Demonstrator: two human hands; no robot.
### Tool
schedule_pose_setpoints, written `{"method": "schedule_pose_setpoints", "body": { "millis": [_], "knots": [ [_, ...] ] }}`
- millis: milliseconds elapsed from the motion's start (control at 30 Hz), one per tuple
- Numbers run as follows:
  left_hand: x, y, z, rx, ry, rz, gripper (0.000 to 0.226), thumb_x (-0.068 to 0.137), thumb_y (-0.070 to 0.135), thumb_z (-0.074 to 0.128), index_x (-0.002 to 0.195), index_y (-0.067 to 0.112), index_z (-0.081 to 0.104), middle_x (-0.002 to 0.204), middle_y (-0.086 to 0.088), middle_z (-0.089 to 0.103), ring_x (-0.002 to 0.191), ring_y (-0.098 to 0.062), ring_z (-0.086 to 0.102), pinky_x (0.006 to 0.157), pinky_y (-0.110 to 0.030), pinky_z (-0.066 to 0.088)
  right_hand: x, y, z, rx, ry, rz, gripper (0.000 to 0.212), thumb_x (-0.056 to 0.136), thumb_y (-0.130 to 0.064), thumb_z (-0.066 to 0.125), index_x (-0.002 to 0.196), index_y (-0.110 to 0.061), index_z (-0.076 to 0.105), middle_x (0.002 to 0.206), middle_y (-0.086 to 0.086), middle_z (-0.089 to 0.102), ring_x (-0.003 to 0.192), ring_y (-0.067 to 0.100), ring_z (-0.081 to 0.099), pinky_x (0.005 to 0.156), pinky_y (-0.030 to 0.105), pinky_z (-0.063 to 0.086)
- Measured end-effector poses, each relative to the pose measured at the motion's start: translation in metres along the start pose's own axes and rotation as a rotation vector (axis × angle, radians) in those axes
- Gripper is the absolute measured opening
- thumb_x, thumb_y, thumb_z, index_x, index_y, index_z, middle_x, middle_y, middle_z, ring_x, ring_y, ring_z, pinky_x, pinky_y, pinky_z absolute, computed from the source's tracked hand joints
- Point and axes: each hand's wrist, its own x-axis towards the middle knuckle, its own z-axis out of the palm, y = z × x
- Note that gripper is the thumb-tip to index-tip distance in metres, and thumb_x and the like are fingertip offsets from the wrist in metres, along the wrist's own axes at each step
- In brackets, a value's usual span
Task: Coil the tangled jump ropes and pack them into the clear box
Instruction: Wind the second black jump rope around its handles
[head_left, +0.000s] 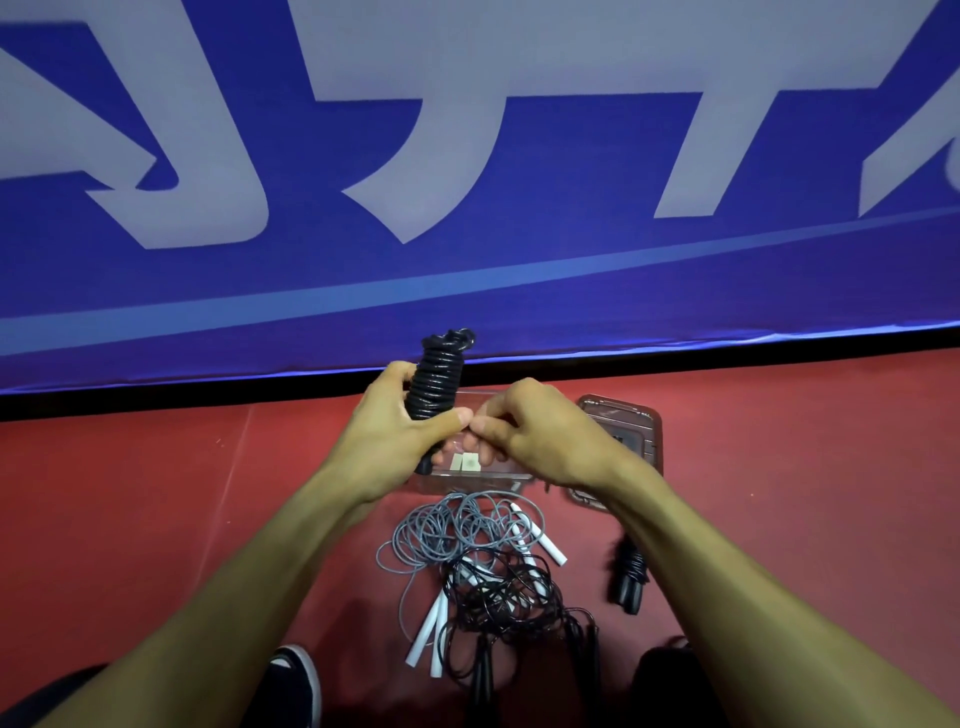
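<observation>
My left hand (400, 421) grips a black jump rope (436, 376) wound tightly round its handles, held upright above the clear box (470, 480). My right hand (535, 431) pinches at the lower end of that coil, fingertips meeting my left thumb. The box sits on the red floor, mostly hidden behind my hands. Below it lies a tangle: a grey rope (452, 525) with white handles (426, 631) and a loose black rope (504, 592) with black handles. Another coiled black rope (631, 571) lies on the floor to the right, partly under my right forearm.
The box's clear lid (631, 421) lies on the floor right of the box. A blue banner (467, 182) with large pale lettering stands just behind. A dark shoe (291, 680) shows at the bottom left, and a dark shape at the bottom right.
</observation>
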Motion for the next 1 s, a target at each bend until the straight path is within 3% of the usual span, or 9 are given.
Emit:
{"method": "schedule_pose_setpoints", "body": {
  "millis": [167, 267, 400, 467, 567, 667, 733, 833, 1000],
  "knots": [
    [0.002, -0.002, 0.003, 0.038, 0.039, 0.072, 0.017, 0.085, 0.002, 0.076, 0.097, 0.007, 0.064, 0.067, -0.002, 0.068, 0.052, -0.012, 0.058, 0.053, -0.024, 0.046, 0.003, 0.005, 0.005, 0.057, 0.089, 0.058, 0.022, 0.092, -0.022, 0.073, 0.071, -0.015, 0.073, 0.066, -0.003, 0.074, 0.057, 0.000, 0.065, 0.066, 0.026, 0.056],
    [0.001, -0.004, 0.003, 0.267, 0.079, 0.192, 0.021, 0.082, 0.010, 0.079, 0.094, 0.018, 0.064, 0.078, 0.004, 0.073, 0.066, -0.013, 0.066, 0.067, -0.031, 0.051, 0.003, 0.006, 0.007, -0.050, 0.170, 0.050, 0.022, 0.090, -0.027, 0.075, 0.071, -0.018, 0.068, 0.065, -0.004, 0.072, 0.061, 0.004, 0.067, 0.066, 0.027, 0.056],
    [0.000, -0.001, 0.000, 0.353, 0.039, 0.300, 0.028, 0.081, 0.014, 0.081, 0.098, 0.026, 0.063, 0.080, 0.007, 0.071, 0.073, -0.010, 0.067, 0.074, -0.032, 0.053, 0.002, 0.006, 0.009, 0.246, -0.079, 0.035, 0.009, 0.098, -0.012, 0.061, 0.090, -0.014, 0.065, 0.090, 0.014, 0.076, 0.077, 0.024, 0.071, 0.064, 0.034, 0.056],
    [0.002, 0.000, -0.001, 0.302, -0.001, 0.313, 0.027, 0.080, 0.018, 0.081, 0.097, 0.026, 0.061, 0.079, 0.004, 0.070, 0.070, -0.015, 0.066, 0.073, -0.038, 0.055, -0.002, 0.003, 0.005, 0.488, -0.173, 0.052, 0.017, 0.103, -0.003, 0.049, 0.098, -0.008, 0.065, 0.096, 0.021, 0.072, 0.074, 0.022, 0.065, 0.060, 0.019, 0.050],
    [0.005, 0.000, -0.002, 0.252, 0.020, 0.283, 0.024, 0.078, 0.034, 0.076, 0.094, 0.026, 0.059, 0.081, -0.003, 0.069, 0.073, -0.023, 0.064, 0.074, -0.045, 0.053, -0.005, -0.001, 0.002, 0.674, -0.301, 0.145, 0.039, 0.110, -0.014, 0.031, 0.107, 0.002, 0.066, 0.077, 0.015, 0.067, 0.059, 0.014, 0.054, 0.056, 0.020, 0.038],
    [0.003, 0.003, 0.000, 0.130, -0.023, 0.196, 0.034, 0.082, 0.051, 0.067, 0.094, 0.020, 0.057, 0.076, -0.007, 0.062, 0.068, -0.018, 0.057, 0.066, -0.042, 0.047, 0.000, 0.005, 0.007, 0.742, -0.192, 0.180, 0.049, 0.111, -0.020, 0.030, 0.084, -0.003, 0.067, 0.054, -0.001, 0.049, 0.050, 0.007, 0.037, 0.053, 0.022, 0.029],
    [0.004, 0.006, -0.001, -0.095, -0.109, 0.064, 0.044, 0.092, 0.055, 0.057, 0.100, 0.012, 0.056, 0.077, -0.010, 0.059, 0.065, -0.016, 0.055, 0.060, -0.034, 0.042, 0.004, 0.009, 0.009, 0.718, -0.096, 0.171, 0.047, 0.110, -0.018, 0.034, 0.074, -0.009, 0.064, 0.051, -0.007, 0.043, 0.048, 0.005, 0.033, 0.054, 0.022, 0.026],
    [0.003, 0.011, -0.004, -0.340, -0.238, -0.072, 0.033, 0.101, 0.034, 0.040, 0.116, 0.007, 0.051, 0.086, -0.017, 0.053, 0.069, -0.017, 0.052, 0.063, -0.032, 0.039, 0.004, 0.013, 0.005, 0.481, -0.036, 0.108, 0.043, 0.108, -0.016, 0.044, 0.072, -0.015, 0.067, 0.053, -0.009, 0.052, 0.047, 0.001, 0.041, 0.052, 0.015, 0.033],
    [0.002, 0.010, -0.009, -0.163, -0.276, -0.022, 0.024, 0.106, 0.017, 0.039, 0.095, 0.007, 0.058, 0.072, -0.001, 0.059, 0.062, -0.009, 0.053, 0.056, -0.020, 0.041, 0.000, 0.008, 0.008, -0.035, 0.132, 0.063, 0.042, 0.106, -0.027, 0.048, 0.068, -0.019, 0.065, 0.061, -0.002, 0.065, 0.055, 0.006, 0.059, 0.060, 0.026, 0.044]
  ]
}}
